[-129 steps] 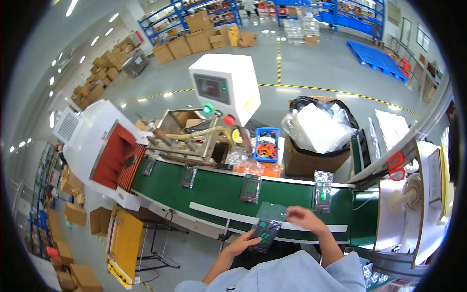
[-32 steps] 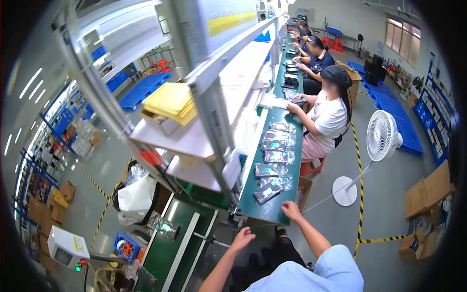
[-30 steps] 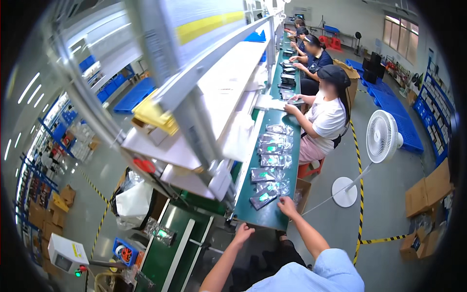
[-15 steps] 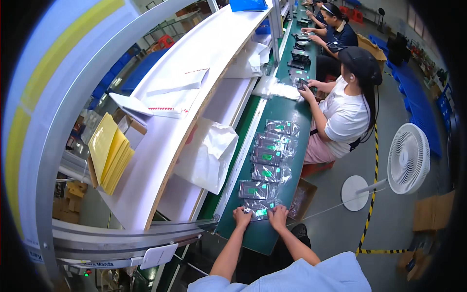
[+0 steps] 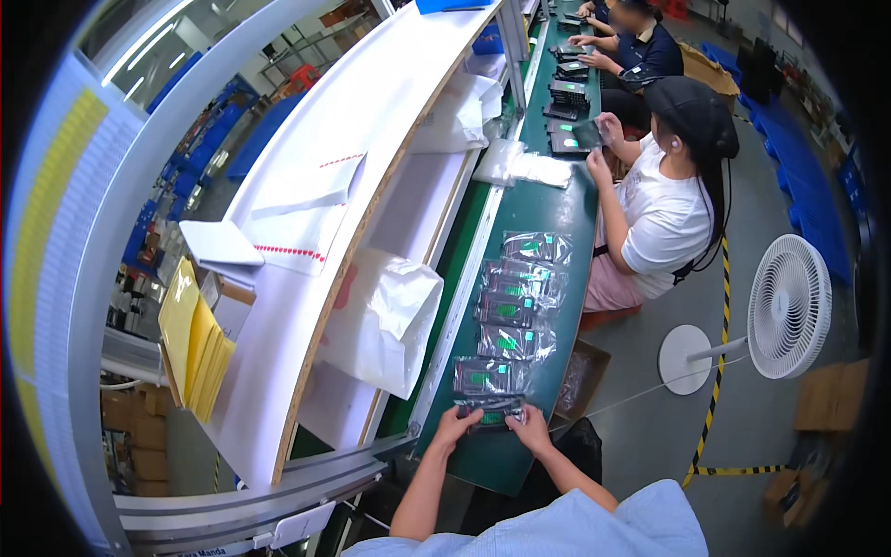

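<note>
At the near end of the green bench, my left hand (image 5: pixel 455 425) and my right hand (image 5: pixel 531 430) grip a flat dark item in a clear plastic bag (image 5: pixel 491 417) by its two sides. A green patch shows on its face. Just beyond lies another bagged dark item (image 5: pixel 483 377), flat on the bench. Several more of these bags, such as the bagged item (image 5: pixel 510 342), run in a column away from me. What exactly is inside the bags cannot be made out.
A white shelf (image 5: pixel 343 121) borders the green bench (image 5: pixel 483 469) on the left, with a white bag (image 5: pixel 385 320) under it. A co-worker in white (image 5: pixel 659 204) sits on the right, handling a clear bag. A fan (image 5: pixel 789 306) and a cardboard box (image 5: pixel 583 376) stand right.
The bagged item between my hands has tilted up, and my hands have come slightly closer together. The co-worker in white has raised their hands with a clear bag. My view has shifted slightly.
</note>
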The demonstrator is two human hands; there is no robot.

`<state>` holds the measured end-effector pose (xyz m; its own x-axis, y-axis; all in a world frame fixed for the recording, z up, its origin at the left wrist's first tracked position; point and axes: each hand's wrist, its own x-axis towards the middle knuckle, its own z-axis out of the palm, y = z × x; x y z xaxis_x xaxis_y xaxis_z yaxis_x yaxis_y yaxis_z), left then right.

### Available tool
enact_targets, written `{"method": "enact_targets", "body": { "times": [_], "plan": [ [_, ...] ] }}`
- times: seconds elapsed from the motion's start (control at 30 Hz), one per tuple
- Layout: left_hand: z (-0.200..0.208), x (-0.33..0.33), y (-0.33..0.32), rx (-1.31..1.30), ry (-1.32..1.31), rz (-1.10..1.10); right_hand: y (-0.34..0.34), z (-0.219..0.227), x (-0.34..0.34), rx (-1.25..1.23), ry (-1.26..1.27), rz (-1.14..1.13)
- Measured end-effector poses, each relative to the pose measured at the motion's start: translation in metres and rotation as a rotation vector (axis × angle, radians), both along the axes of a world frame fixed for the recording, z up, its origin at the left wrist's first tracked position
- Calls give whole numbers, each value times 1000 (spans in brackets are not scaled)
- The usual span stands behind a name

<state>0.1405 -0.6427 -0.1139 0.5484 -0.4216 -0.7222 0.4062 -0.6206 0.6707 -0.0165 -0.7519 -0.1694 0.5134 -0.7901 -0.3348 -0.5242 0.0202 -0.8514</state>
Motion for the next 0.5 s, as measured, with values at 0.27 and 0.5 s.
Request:
{"method": "enact_targets", "body": {
  "times": [0.27,0.5],
  "plan": [
    [-78,75,-47,152,-468,-96,-37,-53,90,3,139,14],
    [-46,84,-56,43,309,-121,-55,-76,73,73,122,123]
  ]
}}
